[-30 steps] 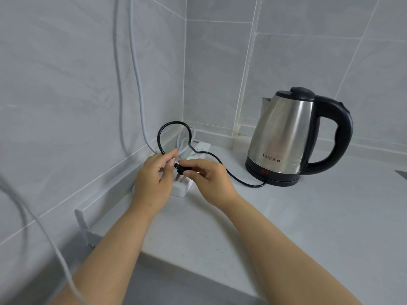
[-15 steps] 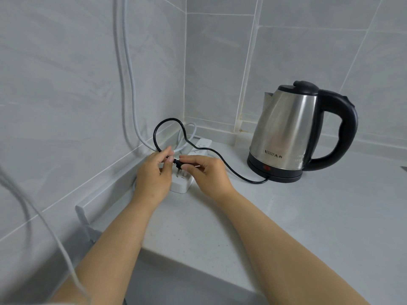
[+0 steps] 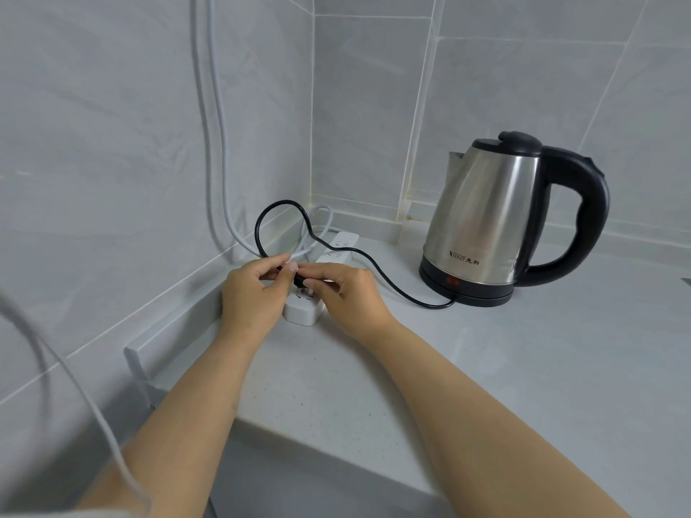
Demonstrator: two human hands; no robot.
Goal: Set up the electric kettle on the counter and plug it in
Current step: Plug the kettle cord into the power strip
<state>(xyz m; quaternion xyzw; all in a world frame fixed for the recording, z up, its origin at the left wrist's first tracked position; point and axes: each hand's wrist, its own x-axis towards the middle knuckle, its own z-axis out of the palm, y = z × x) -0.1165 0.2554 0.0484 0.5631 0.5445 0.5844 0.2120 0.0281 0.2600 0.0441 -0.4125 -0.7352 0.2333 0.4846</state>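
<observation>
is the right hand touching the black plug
Touching. The head view shows the right hand pinching the black plug between thumb and fingertips, just above the white power strip.

Open counter [image 3: 523,368] at lower right; kettle [image 3: 482,218] blocking right, black cord [image 3: 377,271] looping across, white cable [image 3: 220,143] perhaps crowding the corner.

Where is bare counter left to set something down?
Free: the counter in front of the kettle, right of the right hand. Crowded: the corner, where the power strip, black cord, white cable and left hand cluster.
</observation>
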